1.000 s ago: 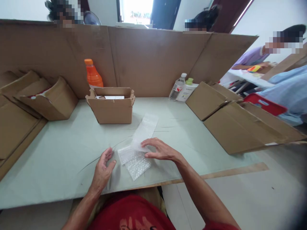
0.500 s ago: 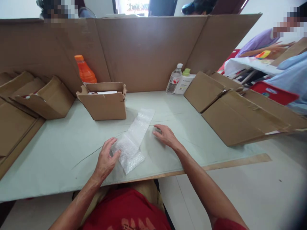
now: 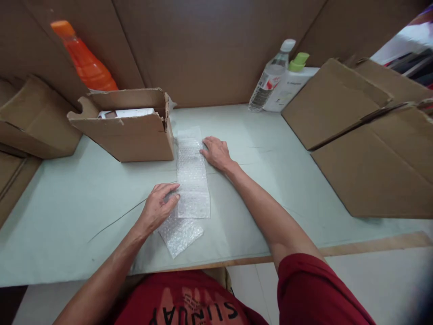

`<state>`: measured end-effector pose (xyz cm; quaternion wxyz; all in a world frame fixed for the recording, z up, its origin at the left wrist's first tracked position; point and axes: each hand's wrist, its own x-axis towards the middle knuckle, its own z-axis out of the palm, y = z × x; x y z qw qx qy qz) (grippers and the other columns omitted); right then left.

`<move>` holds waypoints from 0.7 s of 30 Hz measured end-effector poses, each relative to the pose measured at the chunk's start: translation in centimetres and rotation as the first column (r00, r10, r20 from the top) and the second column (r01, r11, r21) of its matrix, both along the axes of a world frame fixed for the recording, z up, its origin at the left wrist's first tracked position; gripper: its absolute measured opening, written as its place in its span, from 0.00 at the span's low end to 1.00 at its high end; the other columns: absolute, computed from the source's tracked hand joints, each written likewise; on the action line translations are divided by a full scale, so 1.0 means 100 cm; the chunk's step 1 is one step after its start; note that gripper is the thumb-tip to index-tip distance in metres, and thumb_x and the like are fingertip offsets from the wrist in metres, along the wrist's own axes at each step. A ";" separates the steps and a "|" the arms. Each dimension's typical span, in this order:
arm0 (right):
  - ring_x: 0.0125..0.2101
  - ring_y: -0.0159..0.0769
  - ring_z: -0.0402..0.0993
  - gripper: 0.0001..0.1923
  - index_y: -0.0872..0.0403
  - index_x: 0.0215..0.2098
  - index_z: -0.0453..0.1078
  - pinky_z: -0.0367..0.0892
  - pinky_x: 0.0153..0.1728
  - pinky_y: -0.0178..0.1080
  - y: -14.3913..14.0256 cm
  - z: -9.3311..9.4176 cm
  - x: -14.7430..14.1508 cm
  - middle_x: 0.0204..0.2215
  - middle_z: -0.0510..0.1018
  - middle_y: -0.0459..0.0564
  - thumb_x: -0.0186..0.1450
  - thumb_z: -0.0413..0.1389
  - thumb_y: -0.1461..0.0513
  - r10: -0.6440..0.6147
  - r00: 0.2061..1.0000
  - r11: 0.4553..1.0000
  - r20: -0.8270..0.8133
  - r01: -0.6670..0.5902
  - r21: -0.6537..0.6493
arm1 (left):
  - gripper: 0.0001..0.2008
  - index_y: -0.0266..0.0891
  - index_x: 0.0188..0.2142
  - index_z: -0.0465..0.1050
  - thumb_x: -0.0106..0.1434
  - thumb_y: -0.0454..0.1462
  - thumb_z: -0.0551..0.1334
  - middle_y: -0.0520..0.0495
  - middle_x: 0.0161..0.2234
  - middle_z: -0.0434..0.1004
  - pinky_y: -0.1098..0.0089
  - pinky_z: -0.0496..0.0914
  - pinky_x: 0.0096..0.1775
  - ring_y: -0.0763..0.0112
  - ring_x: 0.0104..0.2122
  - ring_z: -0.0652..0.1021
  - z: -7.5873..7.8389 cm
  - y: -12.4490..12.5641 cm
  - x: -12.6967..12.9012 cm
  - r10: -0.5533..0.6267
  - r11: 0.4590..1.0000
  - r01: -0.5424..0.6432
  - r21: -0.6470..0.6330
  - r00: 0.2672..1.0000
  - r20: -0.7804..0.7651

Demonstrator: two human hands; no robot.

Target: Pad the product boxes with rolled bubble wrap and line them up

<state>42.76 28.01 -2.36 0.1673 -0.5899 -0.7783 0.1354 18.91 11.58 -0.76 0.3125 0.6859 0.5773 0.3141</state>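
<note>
Left hand [image 3: 158, 208] has its fingers together, pressing flat on the near end of the bubble wrap strip [image 3: 192, 174], probably pinning it to the table [image 3: 84, 198]. The strip's long axis runs away toward the open box [image 3: 130, 131]. Right hand [image 3: 216, 152], fingers slightly spread, flattens the far edge.

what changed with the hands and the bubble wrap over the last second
The right hand left the near end of the bubble wrap strip and slid out to its far end, flattening it straight beside the open cardboard box. The left hand moved onto the strip's near end, over a second bubble wrap piece. The box, orange bottle and table stayed put.
</note>
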 end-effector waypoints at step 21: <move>0.62 0.57 0.66 0.16 0.50 0.51 0.77 0.61 0.58 0.61 -0.185 0.023 -0.005 0.62 0.72 0.59 0.65 0.60 0.61 0.223 0.975 0.971 0.019 -0.223 0.089 | 0.20 0.44 0.47 0.78 0.56 0.29 0.60 0.42 0.52 0.80 0.49 0.65 0.58 0.52 0.54 0.76 -0.024 -0.061 -0.053 -0.047 0.974 0.074 0.214 0.991 -0.128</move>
